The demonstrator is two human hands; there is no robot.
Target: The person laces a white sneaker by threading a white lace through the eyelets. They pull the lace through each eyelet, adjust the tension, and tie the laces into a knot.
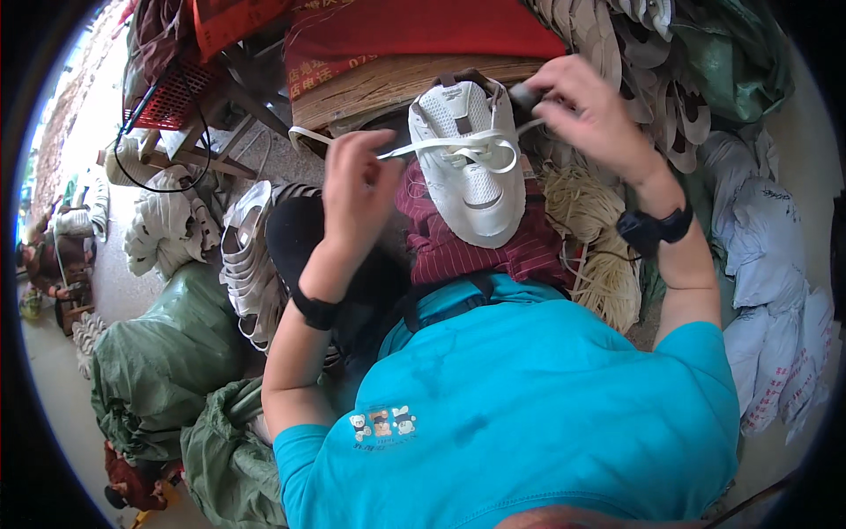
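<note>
A white sneaker upper (467, 159) rests toe toward me on my lap, over a dark red striped cloth (480, 251). A flat white lace (458, 148) runs across its eyelets, with one end trailing left. My left hand (357, 189) pinches the lace just left of the shoe. My right hand (586, 110) is closed on the other lace end at the shoe's upper right corner, near the tongue. A black watch is on my right wrist and a black band on my left.
A bundle of cream laces (595, 234) lies to the right of my lap. Stacked white shoe uppers (251, 264) and green sacks (163, 353) stand on the left. White filled bags (775, 291) line the right. A wooden board (388, 88) lies beyond the shoe.
</note>
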